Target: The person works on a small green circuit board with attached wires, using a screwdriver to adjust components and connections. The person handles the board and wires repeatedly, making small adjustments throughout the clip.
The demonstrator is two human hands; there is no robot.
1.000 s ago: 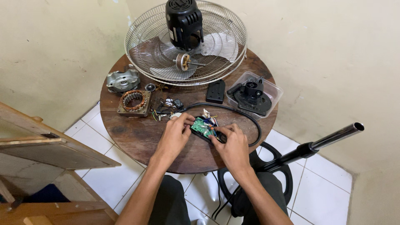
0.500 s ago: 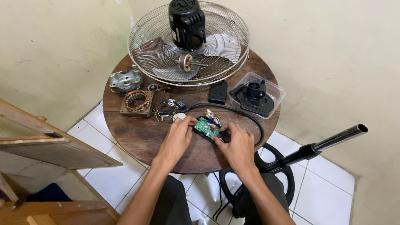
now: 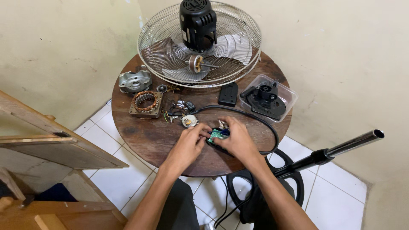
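Observation:
A small green circuit board (image 3: 218, 135) lies near the front of the round wooden table (image 3: 140, 132). My left hand (image 3: 187, 142) grips its left side with bent fingers. My right hand (image 3: 237, 140) covers its right side and holds it too. A black cable (image 3: 260, 121) loops from the board around my right hand. A small round white part (image 3: 189, 121) with wires sits just beyond my left fingers.
At the back stands a fan guard (image 3: 238, 55) with blades and a black motor (image 3: 197, 21). A copper-wound stator (image 3: 146, 102), a metal housing (image 3: 135, 81), a black cover plate (image 3: 228, 94) and a clear tray (image 3: 288, 96) with black parts lie around. A chrome pole (image 3: 341, 149) and wooden planks (image 3: 55, 147) flank the table.
My hands have closed in over the circuit board, my right hand now covering more of it. The camera view has shifted slightly; the parts on the table have not moved.

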